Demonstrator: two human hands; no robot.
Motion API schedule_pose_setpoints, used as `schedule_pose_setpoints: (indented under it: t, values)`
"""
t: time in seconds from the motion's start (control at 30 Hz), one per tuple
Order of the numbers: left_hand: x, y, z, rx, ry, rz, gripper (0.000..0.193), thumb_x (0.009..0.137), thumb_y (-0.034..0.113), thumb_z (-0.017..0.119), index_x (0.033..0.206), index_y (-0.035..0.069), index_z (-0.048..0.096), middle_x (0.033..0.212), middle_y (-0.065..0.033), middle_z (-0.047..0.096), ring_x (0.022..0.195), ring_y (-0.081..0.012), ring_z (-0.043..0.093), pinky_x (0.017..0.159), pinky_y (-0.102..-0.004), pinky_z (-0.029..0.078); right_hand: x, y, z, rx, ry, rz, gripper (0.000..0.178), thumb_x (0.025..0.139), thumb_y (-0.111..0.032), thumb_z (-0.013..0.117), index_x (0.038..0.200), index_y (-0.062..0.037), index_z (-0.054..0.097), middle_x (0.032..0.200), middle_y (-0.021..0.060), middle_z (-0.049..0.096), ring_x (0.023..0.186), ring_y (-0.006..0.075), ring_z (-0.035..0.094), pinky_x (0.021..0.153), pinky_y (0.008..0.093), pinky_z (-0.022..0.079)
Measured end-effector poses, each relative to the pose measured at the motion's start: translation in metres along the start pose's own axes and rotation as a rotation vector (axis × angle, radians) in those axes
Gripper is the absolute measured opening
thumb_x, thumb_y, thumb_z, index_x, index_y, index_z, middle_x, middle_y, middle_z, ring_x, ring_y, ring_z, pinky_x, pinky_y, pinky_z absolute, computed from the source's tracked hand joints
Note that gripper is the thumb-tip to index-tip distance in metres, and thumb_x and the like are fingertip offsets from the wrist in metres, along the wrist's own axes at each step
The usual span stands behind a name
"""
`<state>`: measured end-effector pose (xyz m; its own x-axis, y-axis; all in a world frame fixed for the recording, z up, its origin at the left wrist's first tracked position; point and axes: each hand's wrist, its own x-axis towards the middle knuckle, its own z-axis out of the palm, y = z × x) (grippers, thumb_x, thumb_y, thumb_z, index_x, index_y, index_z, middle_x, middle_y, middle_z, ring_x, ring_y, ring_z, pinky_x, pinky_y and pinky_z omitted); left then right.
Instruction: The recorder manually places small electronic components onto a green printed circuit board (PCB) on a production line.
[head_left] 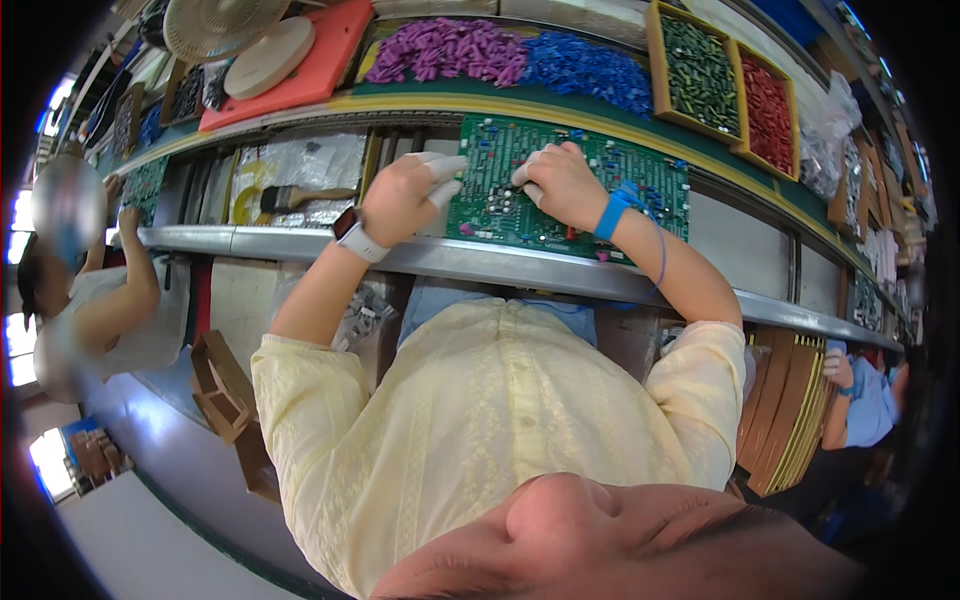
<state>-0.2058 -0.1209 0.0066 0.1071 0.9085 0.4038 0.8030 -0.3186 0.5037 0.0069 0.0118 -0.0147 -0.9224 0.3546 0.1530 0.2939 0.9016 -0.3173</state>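
A green circuit board (600,155) crowded with small components lies in front of me on the metal rails. My left hand (405,195), with white finger cots, is at the board's left edge; its thumb and fingers come together, and anything between the tips is too small to make out. Over the middle of the board is my right hand (567,185), also in white finger cots. Its thumb and forefinger are pinched down near a cluster of small silvery parts (503,203). Whatever they grip is hidden. A blue wrist strap (610,216) is on the right wrist.
Behind the board lie heaps of purple parts (450,50) and blue parts (587,70). Yellow-edged bins hold green parts (703,80) and red parts (768,115). A brush (305,197) rests left of my left hand. Co-workers sit at left (110,300) and right (868,400).
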Motion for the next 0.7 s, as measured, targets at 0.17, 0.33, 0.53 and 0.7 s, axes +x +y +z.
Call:
schedule_pose_setpoints:
  t: [0.17, 0.33, 0.53, 0.7]
  values:
    - [-0.094, -0.028, -0.048, 0.181, 0.181, -0.36, 0.022, 0.074, 0.01, 0.064, 0.096, 0.008, 0.064, 0.087, -0.0145, 0.063, 0.08, -0.0308, 0.059, 0.071, -0.0372, 0.048, -0.002, -0.003, 0.001, -0.095, 0.082, -0.115, 0.014, 0.068, -0.006, 0.061, 0.081, -0.0103, 0.062, 0.083, 0.0037, 0.059, 0.085, 0.0223, 0.053, 0.08, 0.0382, 0.035]
    - [-0.192, -0.046, -0.071, 0.49, 0.195, -0.756, 0.013, 0.071, 0.009, 0.064, 0.083, 0.006, 0.064, 0.073, -0.0136, 0.058, 0.071, -0.0319, 0.057, 0.062, -0.0398, 0.046, -0.007, -0.009, -0.012, -0.092, 0.112, -0.094, 0.019, 0.07, -0.008, 0.064, 0.088, -0.01, 0.059, 0.087, 0.0054, 0.06, 0.087, 0.0243, 0.054, 0.079, 0.0383, 0.037]
    - [-0.267, -0.076, -0.044, 0.642, -0.39, -0.963, 0.014, 0.072, 0.011, 0.057, 0.08, 0.003, 0.064, 0.084, -0.0157, 0.061, 0.079, -0.0318, 0.06, 0.067, -0.0413, 0.049, -0.085, -0.007, -0.072, 0.152, 0.087, 0.248, 0.02, 0.072, -0.009, 0.065, 0.091, -0.0057, 0.06, 0.089, 0.0076, 0.061, 0.083, 0.0239, 0.056, 0.08, 0.0344, 0.04]
    - [-0.266, -0.098, -0.026, 0.677, -0.734, -0.965, 0.019, 0.078, 0.015, 0.052, 0.088, 0.005, 0.065, 0.097, -0.0161, 0.062, 0.088, -0.0309, 0.062, 0.074, -0.0409, 0.05, -0.234, 0.015, -0.105, 0.556, 0.018, 0.726, 0.015, 0.078, -0.007, 0.06, 0.091, -0.0004, 0.059, 0.09, 0.007, 0.061, 0.086, 0.0149, 0.055, 0.078, 0.0276, 0.043]
